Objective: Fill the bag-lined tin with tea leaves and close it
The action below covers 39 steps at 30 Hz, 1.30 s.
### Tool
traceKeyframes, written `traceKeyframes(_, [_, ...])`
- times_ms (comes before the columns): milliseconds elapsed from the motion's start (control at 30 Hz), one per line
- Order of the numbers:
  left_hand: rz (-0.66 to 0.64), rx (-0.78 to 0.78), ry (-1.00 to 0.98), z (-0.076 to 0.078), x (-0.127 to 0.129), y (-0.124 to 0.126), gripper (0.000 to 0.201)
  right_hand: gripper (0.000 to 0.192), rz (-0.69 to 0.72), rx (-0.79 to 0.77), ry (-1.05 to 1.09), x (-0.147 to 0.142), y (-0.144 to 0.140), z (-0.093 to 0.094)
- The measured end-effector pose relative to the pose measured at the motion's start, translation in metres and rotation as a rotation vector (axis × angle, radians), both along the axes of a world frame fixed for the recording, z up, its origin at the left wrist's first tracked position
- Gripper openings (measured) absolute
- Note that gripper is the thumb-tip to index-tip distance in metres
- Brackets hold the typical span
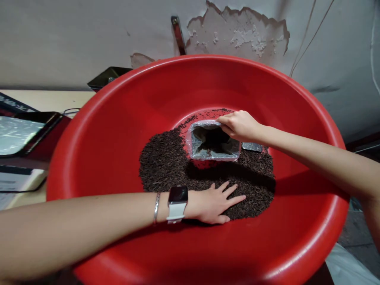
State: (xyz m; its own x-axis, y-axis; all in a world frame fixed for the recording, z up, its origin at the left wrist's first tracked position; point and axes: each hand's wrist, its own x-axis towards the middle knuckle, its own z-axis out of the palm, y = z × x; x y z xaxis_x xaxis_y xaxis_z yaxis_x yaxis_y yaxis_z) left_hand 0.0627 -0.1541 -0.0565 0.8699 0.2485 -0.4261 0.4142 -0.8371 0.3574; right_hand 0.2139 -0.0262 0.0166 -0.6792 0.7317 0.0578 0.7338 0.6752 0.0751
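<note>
Left hand (218, 202): palm down, fingers (230, 190) spread apart and flat on the heap of dark, fine, granular loose material (166, 162), holding nothing; the wrist carries a white-strapped smartwatch with dark square face (177, 202) and, just beside it, a thin silver metal bangle (157, 208). Right hand (240, 124): fingers curled together and pinched on the upper right rim of a clear, crinkled plastic pouch with silvery lining (213, 142); the pouch mouth stands open, roughly rectangular, showing a dark interior with some of the same dark grains inside. The pouch lies in the middle of the heap, towards the far side of it, with a patch of bare red floor at its lower edge; a small flat silvery piece (251, 147) lies just right of the pouch, under the right wrist; what it is cannot be told. Large round red plastic basin (118, 99): smooth, glossy, wide sloping wall, thick rolled rim; the dark heap covers its flat floor, a few grains scattered at the far edge. Behind: grey-white plaster wall (74, 35), paint peeled in a ragged patch (237, 33); to the left, a dark-framed tray with shiny reflective surface (20, 134) on a pale tabletop (44, 99).
</note>
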Motion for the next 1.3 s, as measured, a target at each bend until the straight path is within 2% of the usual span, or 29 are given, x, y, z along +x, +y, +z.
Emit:
traceKeyframes(133, [-0.001, 0.024, -0.027, 0.003, 0.002, -0.002, 0.062, 0.029, 0.008, 0.004, -0.01, 0.0, 0.0, -0.001])
traceKeyframes(333, [-0.127, 0.019, -0.004, 0.025, 0.004, -0.002, 0.04, 0.029, 0.03, 0.013, 0.021, 0.001, 0.001, -0.004])
traceKeyframes(433, [-0.08, 0.224, -0.129, 0.045, 0.007, 0.003, 0.034, 0.03, 0.025, 0.01, 0.021, 0.001, 0.001, -0.004])
traceKeyframes(500, [0.026, 0.437, -0.176, 0.06, 0.008, 0.01, 0.035, 0.03, 0.016, 0.005, 0.022, 0.0, 0.001, -0.003])
traceKeyframes(567, [0.174, 0.666, -0.138, 0.072, 0.007, 0.017, 0.035, 0.029, 0.005, 0.002, 0.024, 0.0, 0.0, -0.003])
traceKeyframes(633, [0.306, 0.843, -0.043, 0.077, 0.006, 0.022, 0.034, 0.029, 0.007, 0.001, 0.022, 0.0, 0.0, -0.003])
traceKeyframes(700, [0.32, 0.903, 0.015, 0.075, 0.006, 0.023, 0.032, 0.03, 0.016, 0.004, 0.024, 0.0, 0.001, -0.004])
traceKeyframes(767, [0.171, 0.829, -0.05, 0.068, 0.006, 0.019, 0.029, 0.031, 0.027, 0.005, 0.03, 0.001, 0.001, -0.005])
traceKeyframes(867, [-0.083, 0.476, -0.161, 0.048, 0.006, 0.006, 0.024, 0.031, 0.033, 0.007, 0.038, 0.002, 0.002, -0.005])
traceKeyframes(933, [-0.139, 0.238, -0.1, 0.035, 0.004, 0.0, 0.053, 0.03, 0.028, 0.009, 0.026, 0.002, 0.001, -0.004])
traceKeyframes(1000, [-0.13, 0.096, 0.012, 0.024, 0.002, -0.002, 0.083, 0.03, 0.024, 0.011, 0.013, 0.001, 0.001, -0.003])
traceKeyframes(1033, [-0.122, 0.055, 0.06, 0.021, 0.002, -0.001, 0.088, 0.03, 0.025, 0.012, 0.013, 0.001, 0.001, -0.003])
traceKeyframes(1100, [-0.112, 0.004, 0.133, 0.019, 0.004, 0.002, 0.081, 0.029, 0.031, 0.011, 0.019, 0.001, 0.001, -0.003])
traceKeyframes(1200, [-0.152, 0.007, 0.189, 0.025, 0.007, 0.004, 0.062, 0.028, 0.038, 0.008, 0.024, 0.001, 0.001, -0.005])
traceKeyframes(1300, [-0.222, 0.039, 0.23, 0.033, 0.008, 0.002, 0.053, 0.028, 0.038, 0.003, 0.032, 0.001, 0.002, -0.005])
